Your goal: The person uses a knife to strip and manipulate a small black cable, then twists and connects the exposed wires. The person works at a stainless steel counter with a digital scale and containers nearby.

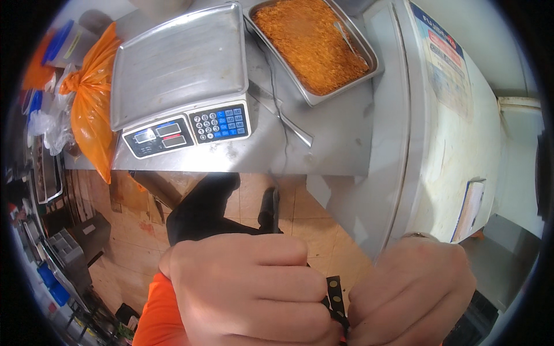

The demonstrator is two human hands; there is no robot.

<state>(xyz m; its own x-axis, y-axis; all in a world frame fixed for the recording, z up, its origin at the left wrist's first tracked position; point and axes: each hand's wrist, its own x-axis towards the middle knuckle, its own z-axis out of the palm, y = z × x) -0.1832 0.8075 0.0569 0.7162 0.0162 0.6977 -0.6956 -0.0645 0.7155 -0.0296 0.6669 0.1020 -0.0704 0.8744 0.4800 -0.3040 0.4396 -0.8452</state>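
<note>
Both fists are raised close in front, knuckles toward me. My left hand (254, 288) is closed, its fingers curled side by side. Just to its right, my right hand (411, 291) is closed too, and the two nearly meet low in the picture. In the gap between them shows a black strap (335, 289) with round gold-coloured spots; it runs down to where the curled fingers come together. Fingertips and most of the strap are hidden behind the fists. An orange sleeve covers my left forearm.
Beyond the hands, a steel table (340, 138) bears a digital scale (182, 63), a metal tray (368, 74) of orange-brown crumbly food with a utensil in it, and a knife (295, 131). An orange knotted bag (95, 115) lies left; a white appliance (456, 138) stands right.
</note>
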